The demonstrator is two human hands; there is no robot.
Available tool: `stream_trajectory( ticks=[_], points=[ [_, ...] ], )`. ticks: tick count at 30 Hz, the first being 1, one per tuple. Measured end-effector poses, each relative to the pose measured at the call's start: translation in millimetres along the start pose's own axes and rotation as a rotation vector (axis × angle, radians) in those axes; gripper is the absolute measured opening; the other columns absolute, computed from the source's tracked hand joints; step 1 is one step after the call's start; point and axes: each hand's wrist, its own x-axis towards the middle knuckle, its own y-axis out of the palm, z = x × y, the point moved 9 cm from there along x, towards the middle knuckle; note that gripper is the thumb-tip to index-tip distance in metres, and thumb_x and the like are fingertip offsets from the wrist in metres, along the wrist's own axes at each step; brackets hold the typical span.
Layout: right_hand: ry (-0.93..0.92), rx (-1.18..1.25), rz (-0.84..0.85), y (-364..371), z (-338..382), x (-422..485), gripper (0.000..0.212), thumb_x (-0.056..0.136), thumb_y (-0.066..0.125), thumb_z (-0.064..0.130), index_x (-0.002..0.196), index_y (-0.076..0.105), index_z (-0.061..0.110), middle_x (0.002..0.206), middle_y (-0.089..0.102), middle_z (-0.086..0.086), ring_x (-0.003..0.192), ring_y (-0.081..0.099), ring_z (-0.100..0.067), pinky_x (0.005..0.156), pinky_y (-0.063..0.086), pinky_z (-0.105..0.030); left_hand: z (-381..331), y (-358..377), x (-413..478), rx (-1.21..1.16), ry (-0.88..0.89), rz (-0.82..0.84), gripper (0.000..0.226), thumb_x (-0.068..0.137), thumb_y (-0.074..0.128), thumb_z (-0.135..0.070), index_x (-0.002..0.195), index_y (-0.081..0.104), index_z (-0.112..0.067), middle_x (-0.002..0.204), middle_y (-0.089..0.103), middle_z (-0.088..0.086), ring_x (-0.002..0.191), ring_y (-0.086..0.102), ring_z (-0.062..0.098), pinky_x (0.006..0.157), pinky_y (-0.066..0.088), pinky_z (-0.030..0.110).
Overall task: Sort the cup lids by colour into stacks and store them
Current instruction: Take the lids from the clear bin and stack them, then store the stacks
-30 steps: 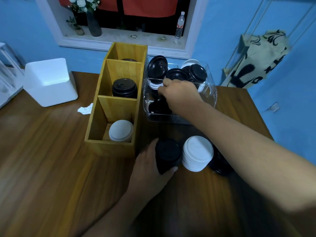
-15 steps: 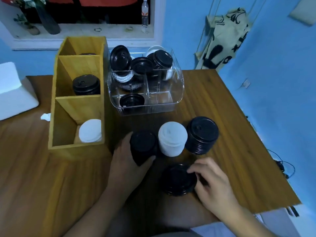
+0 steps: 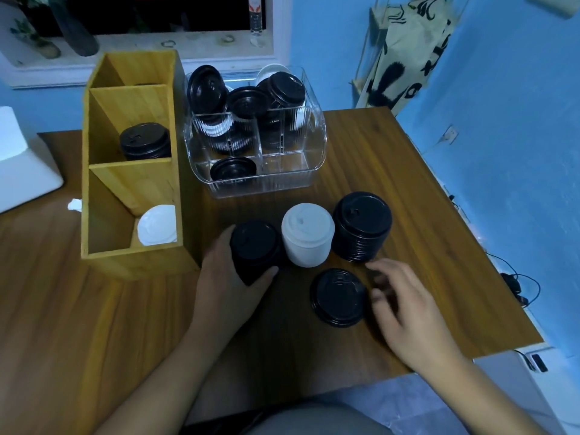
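On the table (image 3: pixel 392 171), near edge: one loose black lid (image 3: pixel 339 297), flat, just left of my right hand (image 3: pixel 405 306). Right grip: fingers spread and loose, holding nothing; fingertips are close to the lid's rim, though blur keeps me from telling if they touch.

Left hand (image 3: pixel 226 277): grip wrapped around a black stack (image 3: pixel 255 249), tilted toward me.

Beside it, in a row: white stack (image 3: pixel 307 235), upright, touching or nearly touching the held stack; second black stack (image 3: pixel 361 226), upright, to the right.

Behind: clear bin (image 3: pixel 282 177), unsorted lids inside, mostly black, some white. Wooden rack (image 3: pixel 131 183): white lids in the near compartment, black lids in the middle one, far one too hidden to list.

Step in hand, as I judge it: adding the loose lid to a black stack. Next move calls for pinching its rim, lifting, seating it square on top.
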Motion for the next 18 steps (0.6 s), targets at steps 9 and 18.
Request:
stream_trajectory(
  ticks=[9, 18],
  points=[
    [0.024, -0.033, 0.29, 41.2, 15.6, 1.4, 0.085, 0.076, 0.07, 0.038, 0.151, 0.031, 0.036, 0.15, 0.035, 0.021, 0.141, 0.03, -0.002, 0.116, 0.035, -0.043, -6.6, 0.2, 2.0, -0.082, 0.017, 0.007, 0.084, 0.074, 0.089, -0.032, 0.142, 0.044, -0.01, 0.138, 0.053, 0.007, 0.125, 0.045, 0.017, 0.098, 0.029, 0.018],
    [0.031, -0.179, 0.101, 35.1, 6.2, 0.2, 0.08, 0.079, 0.066, 0.07, 0.141, 0.049, 0.022, 0.137, 0.05, 0.006, 0.127, 0.045, -0.016, 0.103, 0.046, -0.04, -6.8, 2.0, 4.3, -0.014, 0.049, -0.01, 0.099, 0.071, 0.088, -0.044, 0.151, 0.033, -0.023, 0.145, 0.049, -0.002, 0.134, 0.044, 0.017, 0.104, 0.036, 0.027]
  ],
)
